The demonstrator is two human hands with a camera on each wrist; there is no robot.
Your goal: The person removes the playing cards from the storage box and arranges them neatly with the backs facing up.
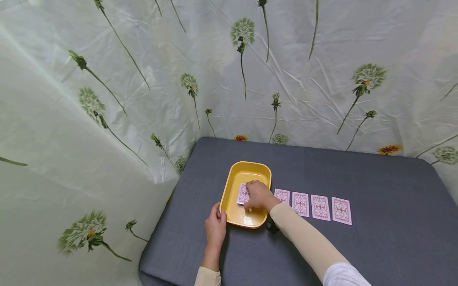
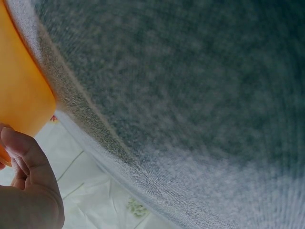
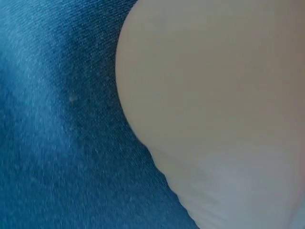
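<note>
A yellow tray (image 1: 232, 174) lies on the dark grey cloth-covered surface, and my left hand (image 1: 216, 228) grips its near left corner. In the left wrist view the thumb (image 2: 24, 145) presses against the tray wall (image 2: 24, 81), with the other fingers curled behind it. Inside the tray, my right hand (image 1: 258, 194) pinches a pink-patterned playing card (image 1: 243, 193) lying face down. Part of that card is hidden under the fingers, and whether more cards lie beneath cannot be told. The right wrist view holds only the beige sleeve (image 3: 214, 95) and cloth.
Right of the tray, several face-down playing cards (image 1: 300, 204) lie in a row; my right forearm partly covers the nearest one. A small black object (image 1: 272, 227) sits beneath the right wrist. A flower-printed curtain (image 1: 222, 71) hangs behind and to the left of the grey surface (image 1: 386, 190).
</note>
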